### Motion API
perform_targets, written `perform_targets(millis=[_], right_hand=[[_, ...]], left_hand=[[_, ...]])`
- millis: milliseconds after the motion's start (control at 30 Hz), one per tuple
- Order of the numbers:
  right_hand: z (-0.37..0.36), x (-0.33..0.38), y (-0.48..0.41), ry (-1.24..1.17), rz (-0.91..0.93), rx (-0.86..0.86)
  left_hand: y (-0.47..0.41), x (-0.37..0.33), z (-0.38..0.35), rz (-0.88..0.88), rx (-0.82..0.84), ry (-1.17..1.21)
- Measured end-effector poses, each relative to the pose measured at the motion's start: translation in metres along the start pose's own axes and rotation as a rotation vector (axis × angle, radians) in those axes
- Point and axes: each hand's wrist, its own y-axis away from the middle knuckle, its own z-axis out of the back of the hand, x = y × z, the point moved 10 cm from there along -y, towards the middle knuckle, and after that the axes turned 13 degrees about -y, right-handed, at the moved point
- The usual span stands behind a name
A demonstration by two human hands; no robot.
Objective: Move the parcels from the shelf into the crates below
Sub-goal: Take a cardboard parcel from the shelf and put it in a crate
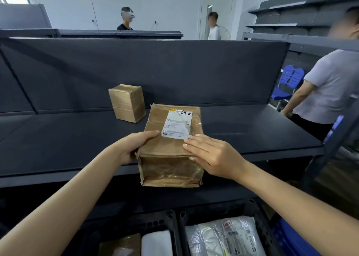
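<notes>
A taped brown cardboard parcel (171, 152) with a white shipping label juts over the front edge of the dark shelf (68, 139). My left hand (134, 145) grips its left side, thumb on top. My right hand (211, 154) lies on its top right with fingers straight, wrapping the right edge. A smaller brown box (127, 102) stands upright farther back on the shelf. Below, two black crates sit side by side: the left crate (171, 222) holds a brown parcel and a white one, the right crate (258, 217) holds grey plastic mailers.
A person in a light shirt (330, 84) stands close at the shelf's right end, beside a blue chair (289, 82). Two more people stand behind the shelf's back panel. A blue bin (291, 240) sits right of the crates.
</notes>
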Motion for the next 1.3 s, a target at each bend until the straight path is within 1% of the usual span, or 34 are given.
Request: perform_targets(millis=[67, 100, 167, 267, 300, 333, 367, 433, 467, 600, 667, 733, 800, 833, 867, 900, 933, 967, 1033, 1067, 1133, 1167, 1200, 1267, 1300], right_hand=[[-0.002, -0.004, 0.004, -0.076, -0.078, 0.069], [-0.005, -0.01, 0.007, -0.172, -0.178, 0.107], [-0.008, -0.031, 0.016, -0.426, -0.508, 0.113], [-0.018, -0.07, 0.057, -0.727, -1.14, -0.076], [-0.029, -0.073, 0.073, -0.834, -1.337, -0.086], [-0.043, -0.07, 0.084, -0.962, -1.47, -0.064], [-0.056, -0.065, 0.089, -1.091, -1.527, -0.035], [-0.07, -0.053, 0.088, -1.265, -1.526, -0.051], [-0.072, -0.049, 0.086, -1.296, -1.511, -0.086], [-0.064, -0.039, 0.081, -1.268, -1.425, -0.201], [-0.053, -0.032, 0.079, -1.3, -1.374, -0.255], [-0.039, -0.022, 0.079, -1.306, -1.321, -0.325], [-0.024, -0.011, 0.081, -1.319, -1.279, -0.405], [-0.019, -0.003, 0.082, -1.325, -1.26, -0.419], [-0.014, 0.006, 0.084, -1.323, -1.24, -0.422], [-0.011, 0.014, 0.086, -1.318, -1.224, -0.423], [-0.008, 0.022, 0.089, -1.316, -1.212, -0.422], [-0.006, 0.03, 0.092, -1.32, -1.199, -0.414], [-0.007, 0.042, 0.098, -1.359, -1.192, -0.369], [-0.011, 0.047, 0.103, -1.396, -1.213, -0.344], [-0.02, 0.054, 0.115, -1.486, -1.286, -0.306], [-0.023, 0.059, 0.119, -1.519, -1.314, -0.285], [-0.027, 0.063, 0.122, -1.538, -1.328, -0.26], [-0.033, 0.071, 0.128, -1.537, -1.356, -0.238], [-0.035, 0.072, 0.132, -1.522, -1.374, -0.255]], left_hand=[[0.002, 0.004, -0.002, 0.006, -0.067, 0.014], [0.004, 0.004, -0.002, -0.005, -0.096, 0.025], [0.009, 0.005, -0.004, -0.026, -0.123, 0.04], [0.017, 0.011, -0.006, -0.033, -0.162, 0.064], [0.02, 0.013, -0.008, -0.033, -0.173, 0.088], [0.023, 0.015, -0.011, -0.035, -0.183, 0.106], [0.027, 0.016, -0.012, -0.043, -0.196, 0.116], [0.033, 0.017, -0.016, -0.072, -0.219, 0.134], [0.037, 0.019, -0.018, -0.087, -0.228, 0.14], [0.055, 0.027, -0.025, -0.157, -0.264, 0.112], [0.072, 0.027, -0.025, -0.231, -0.266, 0.14], [0.092, 0.024, -0.026, -0.328, -0.233, 0.189], [0.102, 0.024, -0.032, -0.294, -0.214, 0.181], [0.105, 0.03, -0.034, -0.313, -0.172, 0.165], [0.116, 0.034, -0.037, -0.379, -0.167, 0.169], [0.123, 0.034, -0.039, -0.446, -0.151, 0.243], [0.124, 0.036, -0.038, -0.447, -0.187, 0.275], [0.13, 0.035, -0.041, -0.451, -0.22, 0.188], [0.128, 0.058, -0.047, -0.28, -0.232, 0.075], [0.133, 0.062, -0.05, -0.25, -0.224, 0.068], [0.145, 0.07, -0.058, -0.36, -0.123, 0.173], [0.148, 0.078, -0.061, -0.326, -0.1, 0.264], [0.151, 0.089, -0.059, -0.271, -0.126, 0.379], [0.147, 0.099, -0.067, -0.222, -0.139, 0.396], [0.141, 0.106, -0.069, -0.187, -0.151, 0.425]])
